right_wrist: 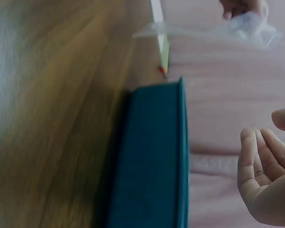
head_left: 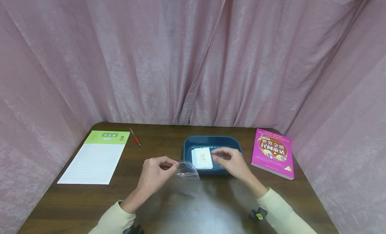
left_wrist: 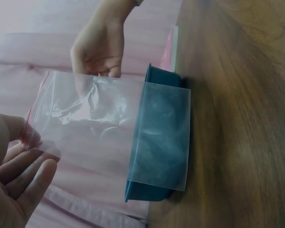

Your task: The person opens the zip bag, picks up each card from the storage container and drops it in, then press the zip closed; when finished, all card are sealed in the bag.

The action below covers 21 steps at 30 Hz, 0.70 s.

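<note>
My left hand (head_left: pixel 156 172) pinches a clear zip-lock bag (head_left: pixel 188 171) by its top edge. In the left wrist view the bag (left_wrist: pixel 99 114) hangs flat, its red seal strip at the fingers, overlapping the tray. A blue tray (head_left: pixel 211 138) stands at the middle of the table. In it lies a stack of white paper cards (head_left: pixel 202 157), the top one with small line marks. Over the tray's right side is my right hand (head_left: pixel 230 160), fingertips close to the cards' right edge. The right wrist view shows this hand (right_wrist: pixel 270 175) holding nothing, thumb apart from its loosely bent fingers.
A green-headed writing pad (head_left: pixel 93 160) lies at the table's left, with a red pen (head_left: pixel 135 137) beside it. To the right of the tray is a pink book (head_left: pixel 272 153). Pink curtains (head_left: pixel 193 59) hang behind the brown table (head_left: pixel 196 207) and along its sides.
</note>
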Motion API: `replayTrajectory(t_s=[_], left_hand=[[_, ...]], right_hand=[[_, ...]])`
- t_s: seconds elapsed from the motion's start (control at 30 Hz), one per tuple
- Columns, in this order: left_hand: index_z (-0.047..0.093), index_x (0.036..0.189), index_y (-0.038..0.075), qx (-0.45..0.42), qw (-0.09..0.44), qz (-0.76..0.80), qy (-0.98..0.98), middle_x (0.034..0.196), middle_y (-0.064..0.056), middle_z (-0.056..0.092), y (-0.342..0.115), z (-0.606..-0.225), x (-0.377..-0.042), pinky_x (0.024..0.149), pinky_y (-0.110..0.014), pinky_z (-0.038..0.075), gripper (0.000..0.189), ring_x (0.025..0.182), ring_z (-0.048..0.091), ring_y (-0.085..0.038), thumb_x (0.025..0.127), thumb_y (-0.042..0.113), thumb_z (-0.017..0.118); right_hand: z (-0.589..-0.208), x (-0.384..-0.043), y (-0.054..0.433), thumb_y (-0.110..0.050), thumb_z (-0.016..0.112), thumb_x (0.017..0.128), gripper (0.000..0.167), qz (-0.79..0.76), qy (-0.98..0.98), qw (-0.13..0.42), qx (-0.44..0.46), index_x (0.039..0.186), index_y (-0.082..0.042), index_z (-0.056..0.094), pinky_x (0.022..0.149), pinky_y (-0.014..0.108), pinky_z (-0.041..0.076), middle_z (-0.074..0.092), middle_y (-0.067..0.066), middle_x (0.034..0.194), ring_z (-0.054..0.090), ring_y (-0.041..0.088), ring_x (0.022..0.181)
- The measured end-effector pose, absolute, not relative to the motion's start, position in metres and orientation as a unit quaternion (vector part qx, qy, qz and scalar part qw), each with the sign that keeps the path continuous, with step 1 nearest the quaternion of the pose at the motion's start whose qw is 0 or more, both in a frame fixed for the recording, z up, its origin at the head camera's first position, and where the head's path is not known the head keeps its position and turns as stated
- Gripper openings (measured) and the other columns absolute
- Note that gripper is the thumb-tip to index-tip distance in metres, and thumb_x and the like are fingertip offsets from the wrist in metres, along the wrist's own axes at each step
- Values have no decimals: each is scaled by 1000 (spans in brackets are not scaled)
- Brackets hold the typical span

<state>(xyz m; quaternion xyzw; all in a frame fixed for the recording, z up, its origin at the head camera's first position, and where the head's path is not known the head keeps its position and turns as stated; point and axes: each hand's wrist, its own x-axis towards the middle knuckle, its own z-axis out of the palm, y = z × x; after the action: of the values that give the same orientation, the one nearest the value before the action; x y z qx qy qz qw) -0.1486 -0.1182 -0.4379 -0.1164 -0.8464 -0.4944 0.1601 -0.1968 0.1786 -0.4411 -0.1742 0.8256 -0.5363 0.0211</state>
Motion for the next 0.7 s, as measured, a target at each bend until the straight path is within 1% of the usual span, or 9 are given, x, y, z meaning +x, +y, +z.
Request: replayTrajectory(t_s=[0.07,0.13,0.2,0.27,0.37,0.5,0.6,0.7], left_hand=[[80,81,12,-110,159,-497,-846,73,10,75,-119,-438,-149,60,-23,56,4,64,68,0,82,16,81],[80,81,11,-104,158,-501,-844,72,11,75,-120,-439,-150,60,-23,55,6,64,68,-1,82,17,81],[80,80,12,-99,157,-504,-844,72,11,75,-121,-440,-151,60,-24,55,4,64,68,-1,82,16,81],[80,80,15,-97,160,-505,-843,71,12,74,-121,-440,-152,59,-24,55,2,63,68,-2,81,14,81],[80,78,17,-94,165,-503,-843,70,13,74,-122,-440,-153,59,-24,55,5,62,68,-2,81,13,80],[80,78,18,-88,164,-502,-845,68,13,73,-122,-441,-153,59,-24,54,6,61,67,-2,80,12,80],[79,77,19,-83,162,-503,-845,67,13,72,-122,-441,-153,58,-24,53,7,61,66,-3,80,12,80],[79,77,19,-82,162,-503,-845,67,13,72,-122,-439,-152,58,-23,52,7,60,66,-3,80,13,79]], right_hand=[[-444,-206,181,-18,72,95,23,-531,828,22,-177,116,-9,74,76,45,60,73,15,116,71,21,93],[-447,-215,183,-20,73,95,24,-519,834,19,-185,117,-10,74,78,42,60,73,15,118,69,20,97],[-449,-224,183,-22,74,94,25,-504,842,13,-190,117,-11,74,81,37,59,74,12,117,69,20,100],[-451,-233,184,-23,74,93,27,-490,849,9,-195,118,-11,74,83,36,57,74,10,117,69,22,102],[-456,-245,185,-25,76,92,33,-472,861,12,-191,121,-8,73,87,39,56,74,10,118,69,23,106],[-468,-261,186,-25,78,91,40,-448,874,23,-188,124,-4,71,91,44,55,73,13,121,69,24,109],[-477,-272,187,-24,79,90,40,-434,880,29,-193,125,-5,71,94,47,54,73,12,122,69,24,110],[-486,-283,186,-23,79,90,39,-415,888,35,-197,125,-8,72,95,48,54,73,8,122,69,24,112]])
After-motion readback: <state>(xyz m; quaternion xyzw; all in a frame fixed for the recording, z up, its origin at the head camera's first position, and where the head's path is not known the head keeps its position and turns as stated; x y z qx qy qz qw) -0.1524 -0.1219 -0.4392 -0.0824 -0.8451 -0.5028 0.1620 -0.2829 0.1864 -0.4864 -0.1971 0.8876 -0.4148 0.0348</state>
